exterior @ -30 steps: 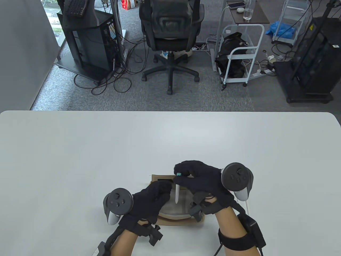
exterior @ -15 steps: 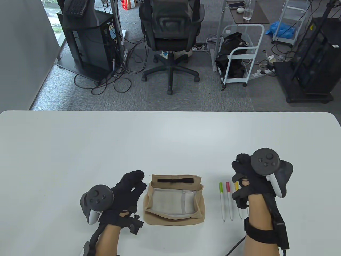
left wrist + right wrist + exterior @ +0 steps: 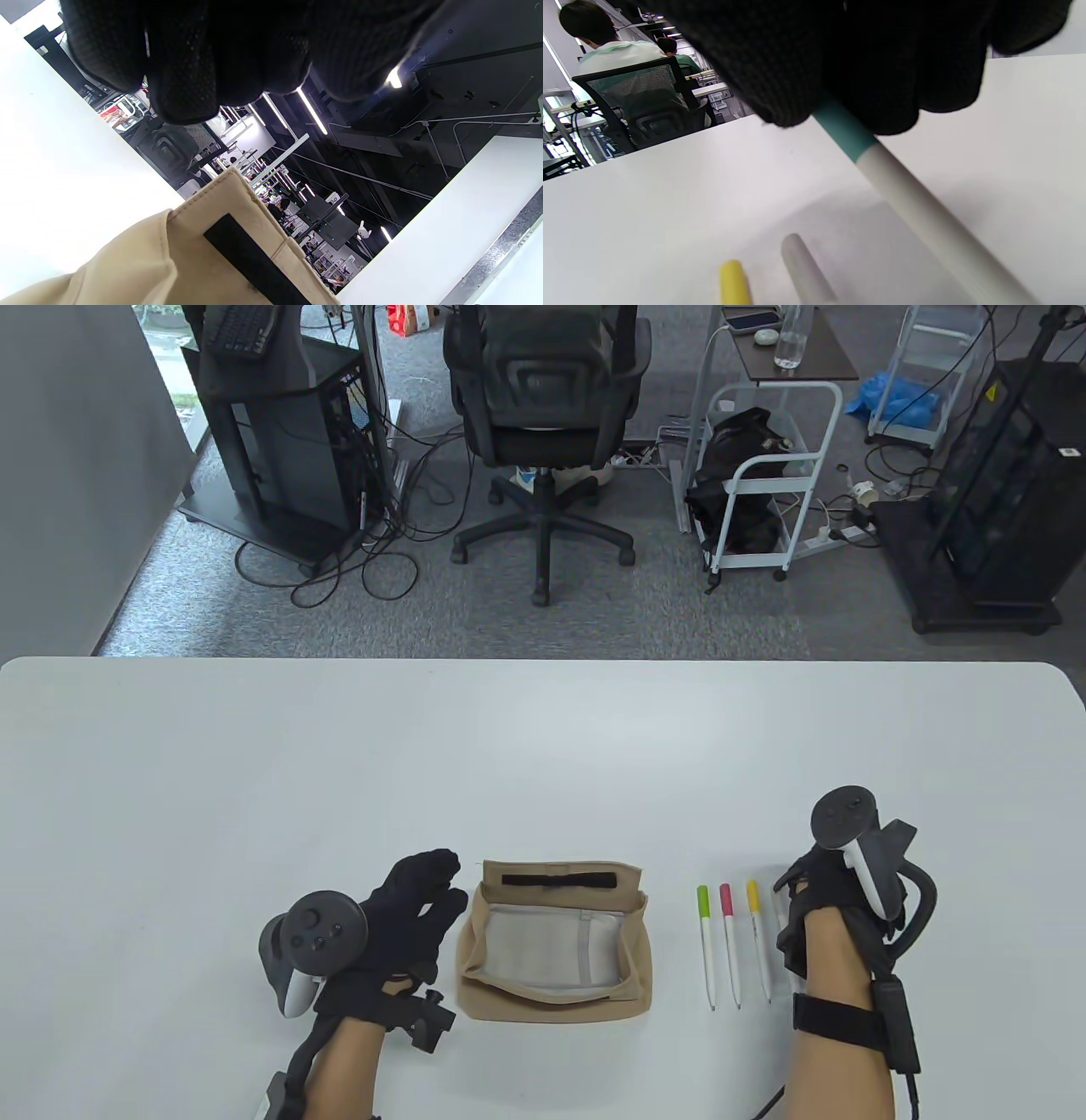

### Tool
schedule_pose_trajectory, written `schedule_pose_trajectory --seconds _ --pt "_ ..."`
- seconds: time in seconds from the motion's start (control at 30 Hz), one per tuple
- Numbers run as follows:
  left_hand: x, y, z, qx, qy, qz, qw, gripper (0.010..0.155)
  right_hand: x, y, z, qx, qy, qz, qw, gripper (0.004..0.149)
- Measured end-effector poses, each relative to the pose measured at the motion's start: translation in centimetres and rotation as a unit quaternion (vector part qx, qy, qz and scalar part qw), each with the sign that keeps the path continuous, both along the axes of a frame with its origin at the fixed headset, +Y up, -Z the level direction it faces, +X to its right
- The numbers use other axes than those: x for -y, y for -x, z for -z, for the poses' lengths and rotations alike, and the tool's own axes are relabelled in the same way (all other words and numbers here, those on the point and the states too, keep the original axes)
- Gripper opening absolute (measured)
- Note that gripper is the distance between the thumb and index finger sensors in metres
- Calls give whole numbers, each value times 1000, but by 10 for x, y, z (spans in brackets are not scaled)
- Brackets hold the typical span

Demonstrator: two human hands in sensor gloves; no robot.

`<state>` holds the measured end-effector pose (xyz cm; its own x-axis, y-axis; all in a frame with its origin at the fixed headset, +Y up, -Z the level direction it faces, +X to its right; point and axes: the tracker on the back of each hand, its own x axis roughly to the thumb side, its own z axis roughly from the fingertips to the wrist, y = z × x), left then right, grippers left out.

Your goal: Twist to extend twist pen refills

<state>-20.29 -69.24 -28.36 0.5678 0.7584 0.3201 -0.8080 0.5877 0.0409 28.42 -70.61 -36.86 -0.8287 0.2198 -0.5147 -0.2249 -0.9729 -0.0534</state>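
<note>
Beside table [image 3: 339,746] pens, tan pouch [image 3: 556,988] gapes, interior unclear

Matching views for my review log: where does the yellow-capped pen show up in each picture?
Table view: yellow-capped pen, third in the row right of the beige pouch, beside the right hand.
Left wrist view: not in it.
Right wrist view: only its yellow cap, bottom edge.
Shared landmark: white table.

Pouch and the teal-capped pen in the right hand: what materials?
Pouch: tan woven fabric, matte, with stitched seams, a black strip, likely hook-and-loop, and a grey mesh-like lining. Teal-capped pen, gripped by the right hand: likely plastic, a smooth matte white barrel with a teal end section.
</note>
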Motion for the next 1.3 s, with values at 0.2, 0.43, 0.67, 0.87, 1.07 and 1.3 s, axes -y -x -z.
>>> schedule_pose_trajectory --seconds 0.2,0.43,0.67,0.87,1.07,1.3 --pt "1 0 0 3 -1 5 1000 63 20 -5 3 4 -28 1 1000 50" --pt "1 -1 1 6 1 10 1000 64 38 -5 5 -2 -18 -22 1000 50" --pt "1 -2 1 6 2 17 1000 64 46 -7 7 9 -4 -34 999 50" --pt "1 -2 1 8 3 25 1000 65 51 -6 7 12 8 -44 999 49" --pt "1 -2 1 9 2 30 1000 65 52 -5 8 13 18 -52 998 51" --pt "1 -3 1 7 0 48 999 66 24 -5 4 16 -16 -16 1000 58"
